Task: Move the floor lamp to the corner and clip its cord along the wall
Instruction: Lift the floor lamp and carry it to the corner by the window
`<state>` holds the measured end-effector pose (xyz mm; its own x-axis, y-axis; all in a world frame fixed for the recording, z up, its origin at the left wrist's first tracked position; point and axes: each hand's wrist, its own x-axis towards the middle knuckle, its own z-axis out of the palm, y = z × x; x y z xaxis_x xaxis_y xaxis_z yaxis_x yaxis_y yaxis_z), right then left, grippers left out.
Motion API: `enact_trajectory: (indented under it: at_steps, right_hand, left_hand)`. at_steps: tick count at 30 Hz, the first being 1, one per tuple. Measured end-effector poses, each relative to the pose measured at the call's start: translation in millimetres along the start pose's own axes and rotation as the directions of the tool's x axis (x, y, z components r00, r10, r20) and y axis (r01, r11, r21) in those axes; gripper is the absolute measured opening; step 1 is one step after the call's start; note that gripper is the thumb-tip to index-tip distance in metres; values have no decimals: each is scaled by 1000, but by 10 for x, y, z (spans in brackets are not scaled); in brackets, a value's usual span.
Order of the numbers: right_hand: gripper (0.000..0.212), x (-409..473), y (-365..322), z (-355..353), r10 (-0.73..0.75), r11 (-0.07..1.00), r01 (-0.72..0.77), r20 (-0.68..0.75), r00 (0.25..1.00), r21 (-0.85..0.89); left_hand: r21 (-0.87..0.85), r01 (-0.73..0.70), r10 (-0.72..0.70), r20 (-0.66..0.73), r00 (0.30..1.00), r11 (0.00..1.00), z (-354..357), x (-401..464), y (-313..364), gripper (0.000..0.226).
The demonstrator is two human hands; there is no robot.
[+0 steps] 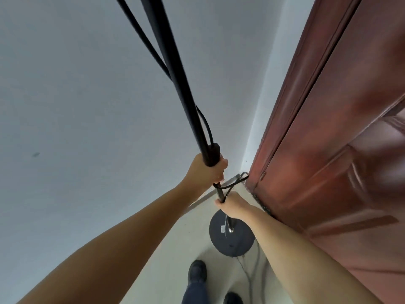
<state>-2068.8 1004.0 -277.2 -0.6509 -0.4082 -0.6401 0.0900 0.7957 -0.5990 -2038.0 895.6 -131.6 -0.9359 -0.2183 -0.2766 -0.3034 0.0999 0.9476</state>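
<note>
Both hands, left [207,170] & right [233,205], grip lamp pole [175,69]; base sticker [222,228] unreadable.

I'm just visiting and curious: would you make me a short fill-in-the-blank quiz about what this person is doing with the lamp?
1. Both hands grip the lamp's black ____.
2. The left hand holds higher than the ____ hand.
3. The lamp's round base stands on the floor beside a reddish-brown ____.
4. A loop of black ____ hangs between the two hands.

Missing words: pole; right; door; cord

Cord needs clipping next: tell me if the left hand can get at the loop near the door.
Probably not yet: the left hand is gripping the lamp pole, though the cord loop hangs unobstructed beside it.
</note>
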Motion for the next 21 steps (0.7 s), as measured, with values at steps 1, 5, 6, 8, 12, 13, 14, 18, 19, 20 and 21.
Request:
enact_trajectory:
  at_steps: [1, 5, 6, 8, 12, 13, 14, 18, 19, 20, 21]
  right_hand:
    - [42, -216, -157, 64, -30, 999, 31, 33, 999, -40]
    - [41, -818, -641, 400, -105, 972, 135, 155, 982, -194]
    - [38, -965, -756, 529, -115, 963, 157, 193, 974, -219]
    - [30, -1216, -979, 823, -124, 946, 197, 272, 954, -259]
    - [27, -1603, -1428, 1538, -158, 875, 312, 391, 906, -370]
    - [27, -1708, -1555, 1768, -167, 848, 349, 424, 890, -398]
    - [26, -1815, -1675, 2018, -169, 823, 381, 458, 873, -421]
    - [25, -2320, -2109, 3167, -134, 726, 464, 558, 819, -507]
    - [26, -2441, -2221, 3471, -134, 689, 495, 578, 805, -529]
    - [25, -2574, -2324, 3784, -133, 646, 532, 606, 784, -547]
    - [24, -2722, -2426, 4102, -129, 610, 565, 634, 763, -556]
  left_hand:
    - [-25, -9, 8, -42, 999, 1000, -128, -240, 90, 24]
    - [-101, -19, 2, -164, 986, 995, -592, -1014, 255, 21]
    - [-118, -23, 0, -198, 980, 993, -737, -1230, 258, 20]
    - [-148, -31, -8, -260, 965, 989, -1039, -1655, 215, 19]
    - [-185, -42, -37, -401, 915, 982, -1657, -2540, 32, 11]
    - [-196, -50, -43, -444, 895, 979, -1832, -2797, -38, 9]
    - [-208, -59, -51, -485, 873, 976, -2004, -3063, -126, 9]
    - [-247, -54, -111, -605, 788, 967, -2663, -4211, -583, 14]
    - [-261, -51, -132, -637, 760, 964, -2835, -4505, -702, 15]
    - [-281, -53, -157, -670, 726, 958, -2994, -4816, -830, 15]
    - [-303, -56, -182, -700, 691, 951, -3142, -5138, -950, 14]
